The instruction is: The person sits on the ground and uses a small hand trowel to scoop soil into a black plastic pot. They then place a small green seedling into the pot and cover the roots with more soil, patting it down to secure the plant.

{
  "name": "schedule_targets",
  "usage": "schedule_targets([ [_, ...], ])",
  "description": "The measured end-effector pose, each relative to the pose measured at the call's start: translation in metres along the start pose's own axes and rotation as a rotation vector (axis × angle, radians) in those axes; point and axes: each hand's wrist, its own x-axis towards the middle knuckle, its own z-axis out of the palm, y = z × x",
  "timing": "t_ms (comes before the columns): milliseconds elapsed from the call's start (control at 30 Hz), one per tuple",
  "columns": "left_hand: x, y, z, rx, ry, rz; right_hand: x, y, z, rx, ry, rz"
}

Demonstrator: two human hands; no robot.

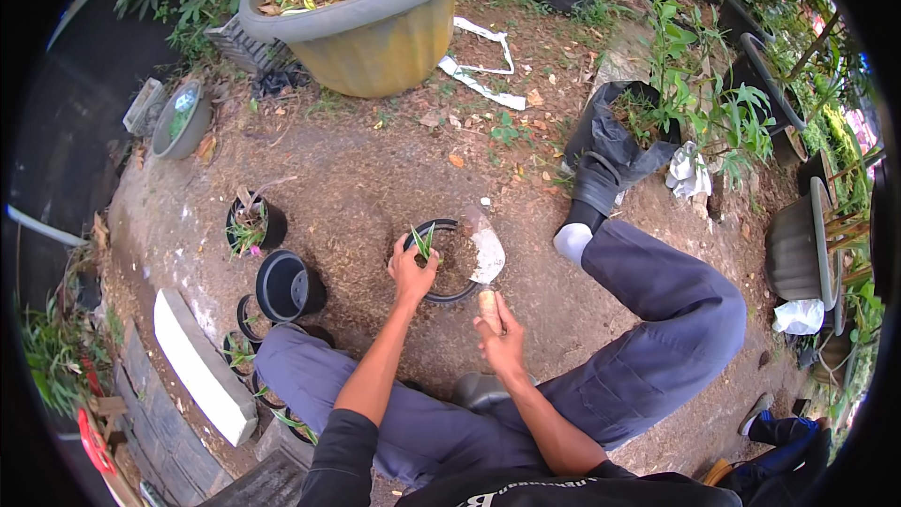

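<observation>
My left hand (414, 271) is over the left side of a round black plastic pot (450, 300), with its thumb and fingers around the base of a small plant (424, 239). The plant's pointed green leaves have pale edges and rise above the fingers. Wrapped around the wooden handle of a trowel (487, 253) is my right hand (504, 341). The trowel's pale, dirt-smeared blade lies over the right rim of the pot. Brown soil (457, 264) shows between blade and hand; the plant's roots are hidden.
To the left stand an empty black pot (283, 284), a potted plant (259, 225) and a white-faced concrete block (200, 366). A large planter (373, 49) stands ahead. My foot rests by a black planting bag (598, 120). Another person's leg (778, 429) shows at lower right.
</observation>
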Motion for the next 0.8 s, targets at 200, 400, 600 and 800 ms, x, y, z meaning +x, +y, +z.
schedule_targets([
  [200,-0.001,0.003,-0.005,-0.044,-0.021,0.034,-0.003,-0.001,0.0,-0.028,-0.022,-0.056],
  [400,0.0,0.003,-0.009,-0.044,-0.039,0.05,-0.006,-0.006,-0.002,-0.033,-0.037,-0.024],
  [600,0.0,0.001,-0.01,-0.048,-0.037,0.082,-0.003,-0.003,-0.002,-0.06,-0.004,-0.089],
  [800,0.0,0.004,-0.013,-0.05,-0.054,0.069,0.01,0.015,-0.005,-0.12,0.02,-0.132],
])
